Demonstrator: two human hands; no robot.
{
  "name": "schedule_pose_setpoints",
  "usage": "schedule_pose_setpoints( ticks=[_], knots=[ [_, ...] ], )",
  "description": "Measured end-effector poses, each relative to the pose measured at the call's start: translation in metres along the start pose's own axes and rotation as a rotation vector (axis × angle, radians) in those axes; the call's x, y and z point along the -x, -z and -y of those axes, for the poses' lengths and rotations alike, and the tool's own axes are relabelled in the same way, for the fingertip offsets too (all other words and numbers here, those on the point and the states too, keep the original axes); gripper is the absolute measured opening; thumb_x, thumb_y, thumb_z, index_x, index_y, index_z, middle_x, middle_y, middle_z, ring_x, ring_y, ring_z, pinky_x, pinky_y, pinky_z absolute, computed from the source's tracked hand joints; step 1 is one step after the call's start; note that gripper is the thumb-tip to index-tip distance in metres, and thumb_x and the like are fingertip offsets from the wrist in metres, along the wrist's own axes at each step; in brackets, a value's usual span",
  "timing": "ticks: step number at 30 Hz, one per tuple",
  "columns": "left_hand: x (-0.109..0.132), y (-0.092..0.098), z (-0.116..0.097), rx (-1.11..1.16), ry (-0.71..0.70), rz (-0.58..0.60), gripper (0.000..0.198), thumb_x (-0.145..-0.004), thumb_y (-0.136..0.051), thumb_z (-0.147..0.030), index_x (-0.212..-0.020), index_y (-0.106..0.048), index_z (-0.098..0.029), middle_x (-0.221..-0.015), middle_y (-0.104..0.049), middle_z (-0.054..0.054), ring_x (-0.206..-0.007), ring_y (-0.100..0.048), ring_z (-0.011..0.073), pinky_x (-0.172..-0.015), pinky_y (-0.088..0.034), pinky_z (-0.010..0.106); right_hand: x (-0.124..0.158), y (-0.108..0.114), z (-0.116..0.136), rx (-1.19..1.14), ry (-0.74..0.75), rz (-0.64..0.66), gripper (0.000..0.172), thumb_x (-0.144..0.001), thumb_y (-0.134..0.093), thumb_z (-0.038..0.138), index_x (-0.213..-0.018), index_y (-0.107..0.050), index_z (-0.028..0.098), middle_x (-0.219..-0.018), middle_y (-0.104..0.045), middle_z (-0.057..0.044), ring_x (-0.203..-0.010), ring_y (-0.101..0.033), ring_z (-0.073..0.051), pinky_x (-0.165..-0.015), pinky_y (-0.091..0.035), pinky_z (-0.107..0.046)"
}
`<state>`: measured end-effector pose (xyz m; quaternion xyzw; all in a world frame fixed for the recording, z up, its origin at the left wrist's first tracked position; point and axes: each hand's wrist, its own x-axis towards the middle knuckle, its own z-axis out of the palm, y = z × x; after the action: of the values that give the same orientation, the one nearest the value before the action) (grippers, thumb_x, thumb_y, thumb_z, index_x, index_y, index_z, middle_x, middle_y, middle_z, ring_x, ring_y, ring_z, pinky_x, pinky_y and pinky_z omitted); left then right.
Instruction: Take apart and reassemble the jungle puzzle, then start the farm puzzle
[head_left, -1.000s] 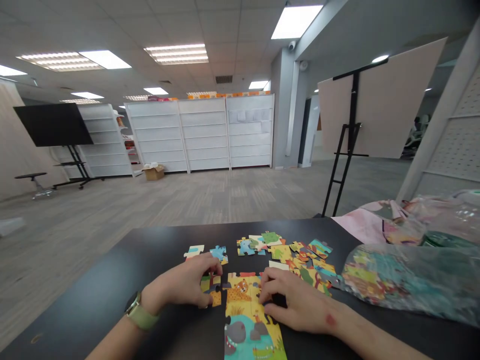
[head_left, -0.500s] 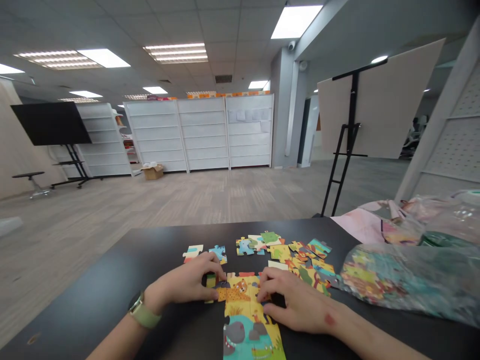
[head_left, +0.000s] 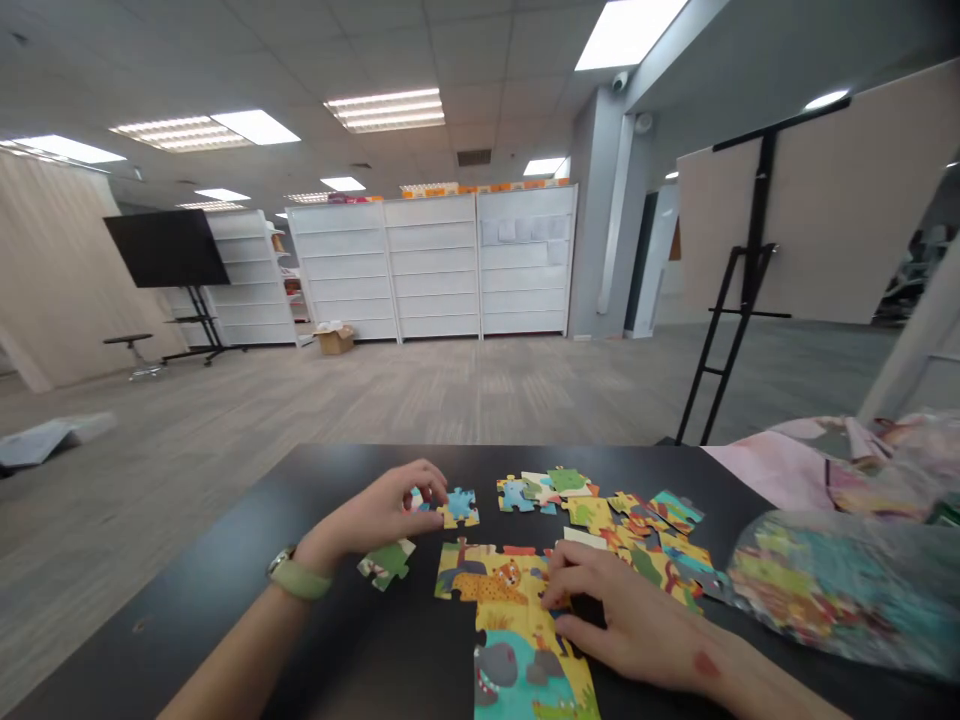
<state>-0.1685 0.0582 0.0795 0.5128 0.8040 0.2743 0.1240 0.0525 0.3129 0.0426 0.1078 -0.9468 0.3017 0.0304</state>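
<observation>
A partly joined jigsaw puzzle (head_left: 501,583) lies on the black table, showing a leopard above a hippo in water. My right hand (head_left: 619,610) rests at its right edge, fingers bent and thumb apart, the fingertips touching the pieces. My left hand (head_left: 394,508) hovers over loose pieces beyond the puzzle's upper left, its thumb and fingers apart. Just right of those fingers is a blue and yellow puzzle piece (head_left: 460,507). Another piece is partly hidden beneath them. A green puzzle piece (head_left: 388,563) lies below my left hand, left of the joined part.
Several loose puzzle pieces (head_left: 589,513) are heaped beyond my right hand, some overlapping. A clear plastic bag (head_left: 840,590) with colourful contents lies on the table's right side. Behind it is pink wrapping (head_left: 772,470). An easel stand (head_left: 739,320) rises past the table's far right corner.
My left hand has left the joined puzzle's left edge, where a piece now sits, and moved up to the loose pieces. The green piece is uncovered. My right hand stays at the puzzle.
</observation>
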Motion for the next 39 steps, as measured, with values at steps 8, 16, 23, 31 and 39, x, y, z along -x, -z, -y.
schedule_pose_setpoints(
  ticks=[8, 16, 23, 31, 39],
  knots=[
    [0.016, 0.014, 0.034, -0.189, 0.36, 0.113, 0.043, -0.049, -0.09, -0.031, -0.083, -0.066, -0.021, -0.079, -0.064, -0.002, -0.066, -0.056, 0.0173, -0.054, -0.035, 0.024, 0.0, 0.001, 0.002, 0.015, -0.019, 0.025, 0.01, -0.091, -0.06, 0.024, -0.095, -0.068, 0.022, -0.105, -0.064, -0.006, -0.095, -0.064, -0.021, -0.087, -0.049, -0.035],
    [0.015, 0.002, 0.031, -0.223, 0.442, 0.261, 0.038, -0.045, -0.091, -0.035, -0.066, -0.063, -0.022, -0.069, -0.063, -0.002, -0.061, -0.053, 0.0177, -0.052, -0.031, 0.026, -0.002, 0.001, -0.001, 0.036, 0.01, -0.005, 0.008, -0.091, -0.062, 0.023, -0.094, -0.07, 0.022, -0.099, -0.065, -0.005, -0.091, -0.064, -0.02, -0.084, -0.05, -0.033],
    [0.011, -0.001, 0.034, -0.148, 0.385, 0.285, 0.036, -0.047, -0.088, -0.034, -0.067, -0.062, -0.021, -0.068, -0.064, -0.004, -0.065, -0.056, 0.0177, -0.054, -0.035, 0.025, -0.002, 0.002, -0.006, 0.068, 0.051, -0.042, 0.02, -0.092, -0.068, 0.032, -0.108, -0.074, 0.023, -0.121, -0.066, -0.01, -0.115, -0.06, -0.027, -0.101, -0.048, -0.043],
    [0.009, 0.003, 0.041, -0.018, 0.366, 0.346, 0.026, -0.057, -0.08, -0.036, -0.072, -0.067, -0.02, -0.071, -0.067, -0.001, -0.069, -0.061, 0.0193, -0.057, -0.039, 0.026, 0.003, -0.003, -0.018, 0.029, 0.06, -0.03, 0.027, -0.094, -0.065, 0.042, -0.111, -0.076, 0.024, -0.133, -0.066, -0.013, -0.132, -0.052, -0.032, -0.116, -0.036, -0.057],
    [0.009, 0.015, 0.033, 0.168, 0.251, 0.334, 0.033, -0.067, -0.08, -0.045, -0.076, -0.061, -0.019, -0.068, -0.058, -0.003, -0.068, -0.055, 0.0164, -0.06, -0.039, 0.025, 0.005, 0.0, -0.003, -0.015, 0.126, 0.08, 0.02, -0.088, -0.073, 0.04, -0.102, -0.08, 0.027, -0.13, -0.068, -0.011, -0.131, -0.053, -0.033, -0.111, -0.042, -0.055]
  ],
)
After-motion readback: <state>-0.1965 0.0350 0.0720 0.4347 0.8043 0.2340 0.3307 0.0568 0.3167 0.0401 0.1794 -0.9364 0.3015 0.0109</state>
